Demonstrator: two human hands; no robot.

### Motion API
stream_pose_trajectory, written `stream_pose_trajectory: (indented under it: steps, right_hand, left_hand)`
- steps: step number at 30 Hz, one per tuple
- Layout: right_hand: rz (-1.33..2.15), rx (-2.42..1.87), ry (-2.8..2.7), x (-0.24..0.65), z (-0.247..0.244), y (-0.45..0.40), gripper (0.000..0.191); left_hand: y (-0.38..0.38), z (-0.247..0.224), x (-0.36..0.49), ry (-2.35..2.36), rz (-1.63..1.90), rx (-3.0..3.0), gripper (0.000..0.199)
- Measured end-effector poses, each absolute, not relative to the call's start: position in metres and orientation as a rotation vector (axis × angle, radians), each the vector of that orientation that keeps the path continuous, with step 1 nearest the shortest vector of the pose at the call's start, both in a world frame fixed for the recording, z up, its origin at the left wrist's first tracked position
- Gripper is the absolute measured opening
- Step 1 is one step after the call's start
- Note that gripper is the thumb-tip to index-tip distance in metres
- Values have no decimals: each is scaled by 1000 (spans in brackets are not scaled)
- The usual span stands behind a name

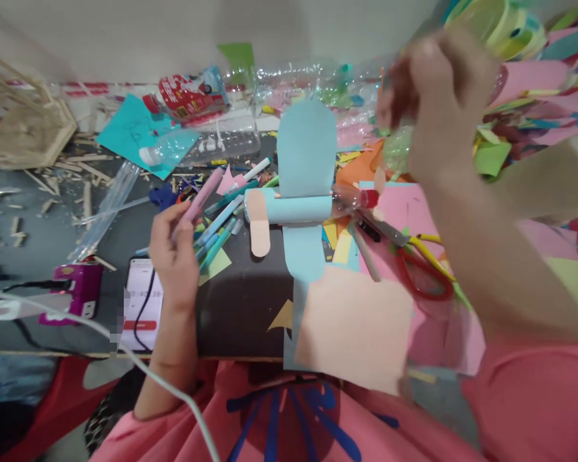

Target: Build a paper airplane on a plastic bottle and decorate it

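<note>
My left hand (176,250) is closed around a pink marker (205,192), which slants up to the right. In the middle lies a toy plane made from a plastic bottle wrapped in light blue paper (301,210). Its rounded blue paper wings (307,147) stretch up and down, a peach strip (259,221) crosses its left end, and a red cap (368,198) shows at its right. My right hand (438,77) is raised at the upper right, over the scraps and bottles; motion blur hides what its fingers do.
Red-handled scissors (424,276) lie right of the plane, near peach paper (359,324). Several markers (221,221) crowd its left. Plastic bottles (192,93) line the back. A phone (142,305), a purple power block (79,292) and a white cable (158,382) are at left.
</note>
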State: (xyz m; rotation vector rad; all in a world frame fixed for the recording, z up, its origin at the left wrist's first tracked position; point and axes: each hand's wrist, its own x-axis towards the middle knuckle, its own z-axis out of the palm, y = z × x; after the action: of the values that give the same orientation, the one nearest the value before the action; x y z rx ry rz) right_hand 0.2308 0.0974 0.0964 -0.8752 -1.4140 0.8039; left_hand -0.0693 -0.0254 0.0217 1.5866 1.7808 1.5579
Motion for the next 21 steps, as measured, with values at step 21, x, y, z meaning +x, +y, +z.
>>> stream_pose_trajectory:
  steps: [21]
  right_hand:
    - [986, -1477, -2100, 170, 46, 349, 60]
  left_hand:
    - [-24, 2, -68, 2047, 1392, 1742, 29]
